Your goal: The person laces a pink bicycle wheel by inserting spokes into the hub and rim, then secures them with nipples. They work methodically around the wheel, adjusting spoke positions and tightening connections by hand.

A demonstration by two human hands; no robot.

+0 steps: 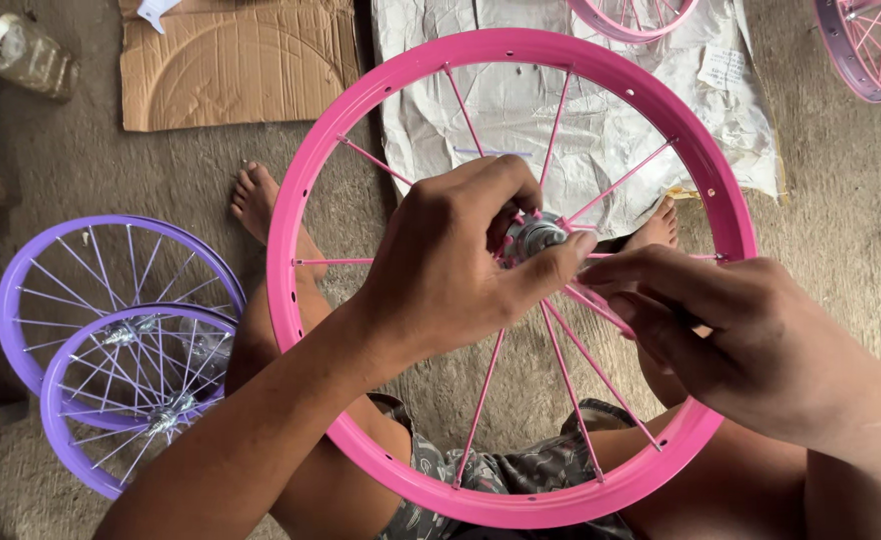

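A pink wheel rim [301, 290] stands over the person's lap, its metal hub [538, 236] at the middle with thin pink spokes [481, 402] running out to the rim. The left hand [451, 265] lies over the hub from the left, thumb and fingers [561, 262] curled together around it, so the hub shows just between the thumb tip and the knuckles. The right hand [751, 335] sits just right of the hub and slightly below it, its fingers pinched together on a spoke where it leaves the hub.

Below the wheel are the person's knees and patterned shorts [521, 475]; both bare feet rest on the floor [841, 230] behind the rim. Two purple wheels [111, 340] lie stacked near the floor's left edge. A sheet of cardboard [236, 65] and crumpled white paper [581, 120] lie toward the top edge, with parts of two more pink wheels [876, 45] at the top right corner.
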